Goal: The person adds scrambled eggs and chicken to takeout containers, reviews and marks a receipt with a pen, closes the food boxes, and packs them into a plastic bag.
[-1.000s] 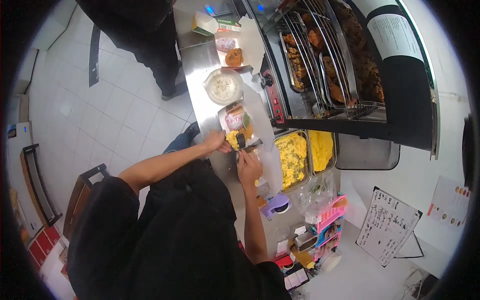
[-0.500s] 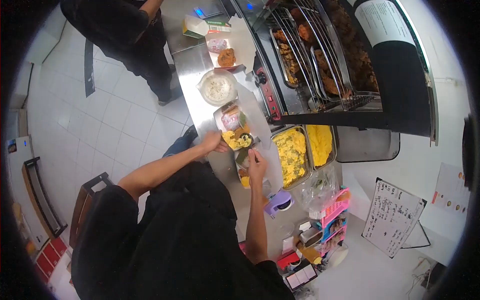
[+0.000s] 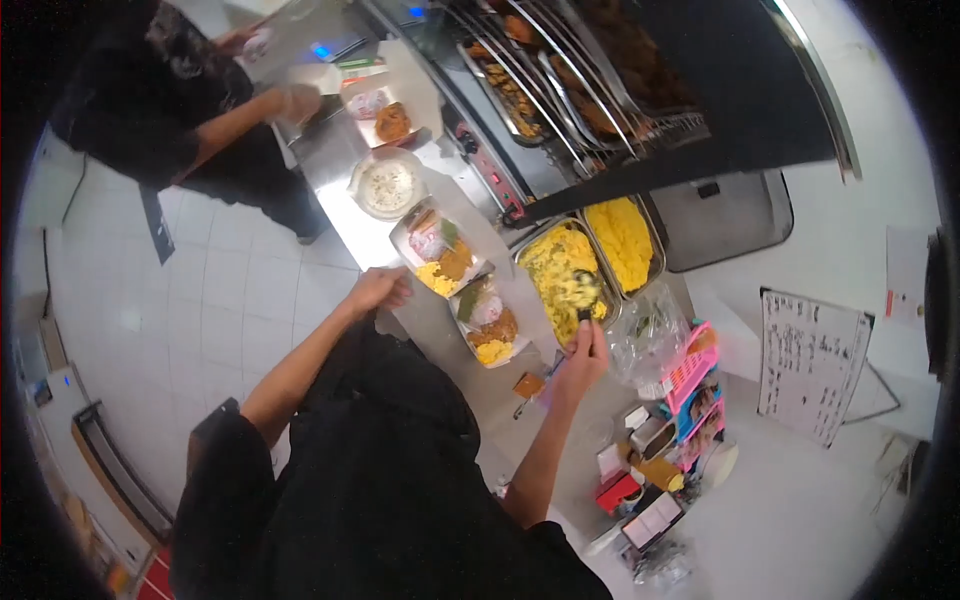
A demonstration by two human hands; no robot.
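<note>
The right hand (image 3: 586,352) had moved from the food boxes to the left tray (image 3: 524,274), pinching a black scoop (image 3: 584,313) above or against its yellow food (image 3: 554,262); blur hid which. The left hand (image 3: 378,290), fingers loosely spread, was just beside the far food box (image 3: 401,248) on the counter (image 3: 430,385), left of the near food box (image 3: 463,327).

The bare left hand (image 3: 380,290) is open, palm down, its fingers loosely curled. The bare right hand (image 3: 585,350) is closed in a grip, well apart from the left, thumb and fingers drawn together. The bare left forearm (image 3: 300,372) and bare right forearm (image 3: 542,450) both reach forward, slanting rightward.
</note>
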